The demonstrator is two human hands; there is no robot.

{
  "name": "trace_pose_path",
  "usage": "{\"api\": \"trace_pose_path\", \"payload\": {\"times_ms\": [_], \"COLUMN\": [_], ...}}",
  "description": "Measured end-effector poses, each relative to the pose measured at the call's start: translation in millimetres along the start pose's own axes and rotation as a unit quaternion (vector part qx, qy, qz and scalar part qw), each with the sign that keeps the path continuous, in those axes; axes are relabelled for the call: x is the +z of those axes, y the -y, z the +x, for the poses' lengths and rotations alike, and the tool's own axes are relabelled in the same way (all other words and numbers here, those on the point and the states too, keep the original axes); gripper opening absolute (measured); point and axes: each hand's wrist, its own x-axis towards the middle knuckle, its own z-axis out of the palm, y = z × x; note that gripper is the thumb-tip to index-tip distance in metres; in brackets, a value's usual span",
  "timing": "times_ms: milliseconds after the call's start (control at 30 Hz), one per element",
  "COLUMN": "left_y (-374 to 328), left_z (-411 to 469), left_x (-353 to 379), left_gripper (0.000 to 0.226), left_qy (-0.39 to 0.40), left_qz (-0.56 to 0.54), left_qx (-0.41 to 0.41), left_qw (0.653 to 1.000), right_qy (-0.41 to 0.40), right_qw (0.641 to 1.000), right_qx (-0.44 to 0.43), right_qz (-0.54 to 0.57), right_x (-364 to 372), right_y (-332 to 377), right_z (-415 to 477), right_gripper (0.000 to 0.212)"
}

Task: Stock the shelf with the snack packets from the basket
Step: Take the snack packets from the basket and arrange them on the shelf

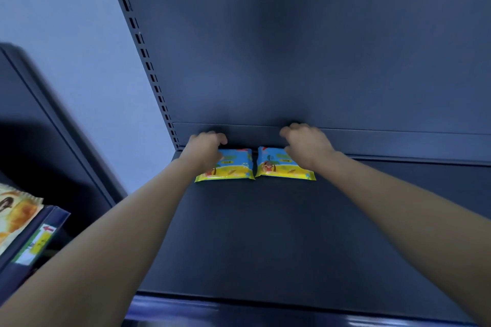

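Reaching over shelf [265,233], left hand [206,146] above left packet [235,166], right hand [305,145] above right packet [279,166], my fingers [221,138] curled, grip I cannot tell.

Bare left forearm [125,223] stretched forward, wrist straight. Bare left grip [206,147] palm down, fingers [221,138] curled downward at far end; whether they clasp anything, unclear. Bare right forearm [398,204] likewise extended, angled inward. Bare right grip [305,145] palm down, slightly higher, fingers loosely bent, spread. Grips apart, slightly blurred.

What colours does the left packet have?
The left packet is blue with a yellow lower band; head view.
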Motion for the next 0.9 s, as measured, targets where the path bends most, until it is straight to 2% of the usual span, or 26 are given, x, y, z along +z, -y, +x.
{"api": "trace_pose_path", "payload": {"times_ms": [233,533,667,767,900], "left_y": [-32.0,-93.9,-126.7,-160.6,-220.0], "left_z": [-56.7,-179.1,-221.5,-245.0,-269.6], "left_x": [-39.4,-84.3,-99.8,-105.5,-94.6], "left_gripper": [0.038,0.040,0.040,0.039,0.042], "left_qy": [-0.103,-0.194,-0.249,-0.281,-0.274], "left_qz": [-0.007,0.043,0.019,0.004,-0.053], "left_qx": [0.096,0.220,0.268,0.303,0.362], "left_qw": [0.990,0.955,0.931,0.911,0.889], "right_qy": [-0.060,-0.159,-0.223,-0.238,-0.238], "right_qw": [0.998,0.984,0.970,0.963,0.953], "right_qx": [0.008,0.052,0.080,0.109,0.165], "right_qz": [-0.032,-0.055,-0.052,-0.070,-0.094], "right_x": [-37.6,-102.3,-121.6,-129.9,-130.1], "right_y": [18.0,42.9,39.9,28.1,-3.4], "right_z": [-50.7,-184.4,-242.3,-281.7,-340.3], "right_gripper": [0.030,0.040,0.047,0.050,0.049]}}
